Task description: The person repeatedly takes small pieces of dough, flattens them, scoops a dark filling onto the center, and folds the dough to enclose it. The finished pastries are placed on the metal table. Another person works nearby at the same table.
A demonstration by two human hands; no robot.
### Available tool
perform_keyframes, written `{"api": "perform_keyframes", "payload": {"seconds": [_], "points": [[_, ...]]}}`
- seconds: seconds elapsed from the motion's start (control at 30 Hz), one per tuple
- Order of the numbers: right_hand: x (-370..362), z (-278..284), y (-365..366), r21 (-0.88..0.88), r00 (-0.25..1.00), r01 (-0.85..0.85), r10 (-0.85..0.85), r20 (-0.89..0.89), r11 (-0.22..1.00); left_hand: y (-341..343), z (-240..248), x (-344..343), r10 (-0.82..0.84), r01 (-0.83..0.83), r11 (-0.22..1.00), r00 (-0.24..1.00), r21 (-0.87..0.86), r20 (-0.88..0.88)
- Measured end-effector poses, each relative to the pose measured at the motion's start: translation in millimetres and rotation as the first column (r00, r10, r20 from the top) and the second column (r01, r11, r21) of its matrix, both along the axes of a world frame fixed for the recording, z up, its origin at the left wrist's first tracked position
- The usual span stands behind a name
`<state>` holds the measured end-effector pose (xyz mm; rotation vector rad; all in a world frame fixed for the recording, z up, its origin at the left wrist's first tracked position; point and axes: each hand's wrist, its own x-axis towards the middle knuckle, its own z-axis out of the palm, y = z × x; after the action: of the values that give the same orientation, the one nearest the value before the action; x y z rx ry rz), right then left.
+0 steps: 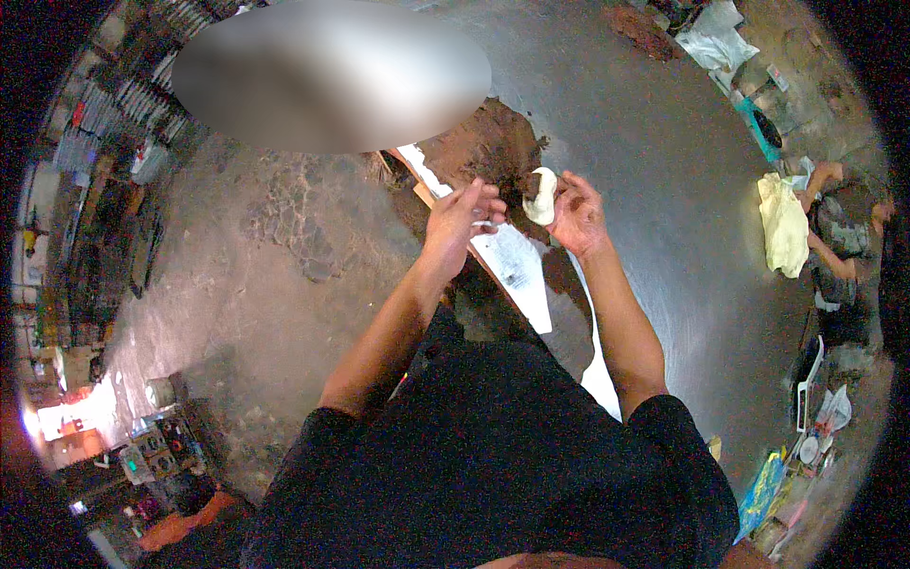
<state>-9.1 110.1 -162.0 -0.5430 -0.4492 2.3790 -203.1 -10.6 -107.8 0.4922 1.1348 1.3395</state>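
Observation:
Over a white board (517, 266) with a wooden edge, both of my hands are raised in front of me. My right hand (581, 220) holds a cream-coloured, curved, soft-looking piece (541, 197) at its inner side, between thumb and fingers. What it is made of I cannot make out. To its left, my left hand (462, 223) has its fingers loosely bent and apart, with nothing visible in them. A heap of dark brown, earth-like material (488, 142) lies just beyond the hands and partly covers the board.
A blurred patch hides the far left. Beyond the grey surface at right, another person's arms (834, 256) are beside a pale yellow lump (784, 226). A teal tray-like thing (761, 128) and a white plastic sheet (716, 38) lie farther off. Stacked items (104, 123) line the left.

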Motion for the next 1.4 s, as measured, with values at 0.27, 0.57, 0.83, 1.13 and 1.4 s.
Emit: {"api": "perform_keyframes", "payload": {"seconds": [0.27,0.57,0.83,1.13,1.4], "points": [[26.0,38.1,-33.8,0.013,0.977,0.208,-0.208,0.054,0.978,26.5,7.4,49.1,-0.286,0.307,0.934,0.949,-0.183,0.134],[29.4,64.3,-60.2,0.763,0.6,-0.197,-0.539,0.591,0.616,11.3,17.7,51.8,-0.253,0.25,0.967,0.957,0.038,0.144],[40.3,113.3,-105.8,0.926,0.437,-0.376,-0.89,0.134,-0.045,4.5,54.1,65.9,-0.059,0.053,0.998,0.986,0.044,0.155],[71.2,147.5,-104.3,0.916,0.159,-0.214,-0.913,0.377,0.341,0.1,88.7,122.8,-0.186,0.164,0.974,0.973,0.154,0.139],[92.7,158.0,-125.6,0.981,0.221,-0.124,-0.959,0.175,0.151,2.0,111.7,147.6,-0.088,0.071,0.969,0.994,0.236,0.062]]}}
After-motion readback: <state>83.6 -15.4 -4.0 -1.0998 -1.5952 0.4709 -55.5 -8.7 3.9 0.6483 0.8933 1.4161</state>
